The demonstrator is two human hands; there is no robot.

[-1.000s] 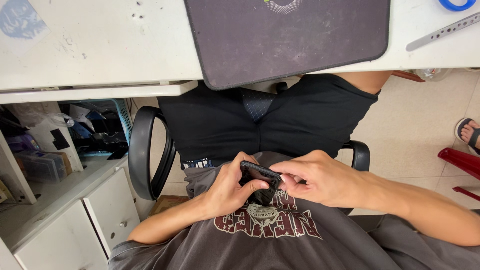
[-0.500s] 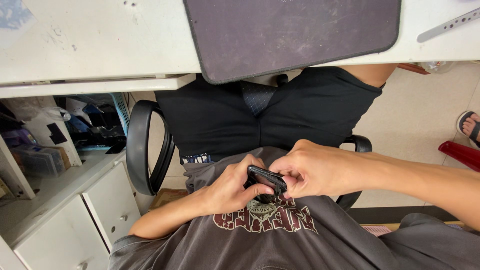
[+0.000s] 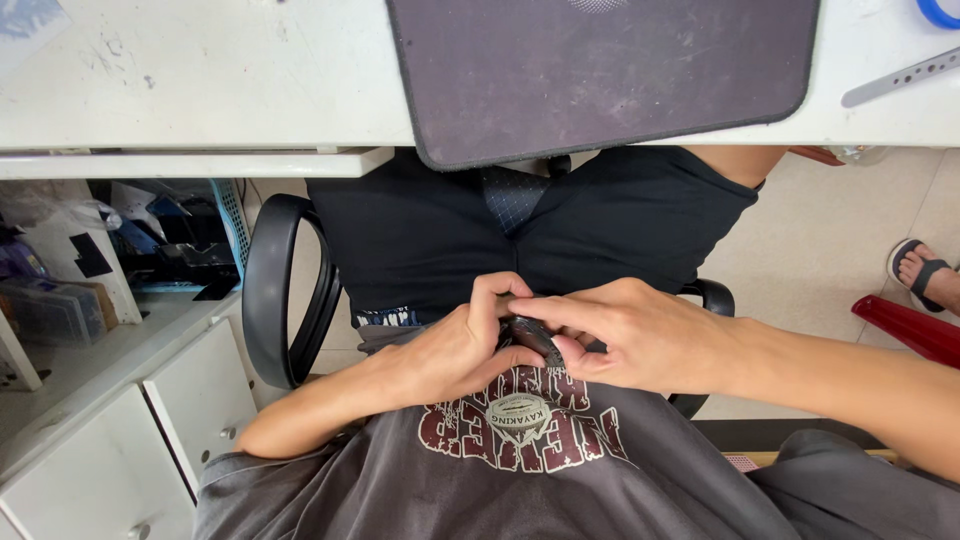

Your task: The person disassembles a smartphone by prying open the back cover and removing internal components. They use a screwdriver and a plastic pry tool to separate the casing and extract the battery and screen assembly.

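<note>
Head view: left hand [image 3: 455, 350] and right hand [image 3: 640, 335] both pinch a small dark object [image 3: 533, 338], possibly a phone, steadied against the lap below the worktop [image 3: 200, 90].

1. A white counter [image 3: 200, 90] runs across the top of the view, its surface scuffed and stained, its front edge facing the seated person.
2. A dark grey mat [image 3: 600, 75] with rounded corners lies flat on the counter, its near edge hanging slightly over the counter's front edge.
3. A grey metal ruler [image 3: 900, 77] lies at a slant on the counter, to the right of the mat and apart from it.
4. A blue ring-shaped thing [image 3: 940, 12], cut off by the frame, sits on the counter at the top right corner, just above the ruler.
5. A pale bluish scrap [image 3: 30, 20] lies on the counter at the far left.
</note>
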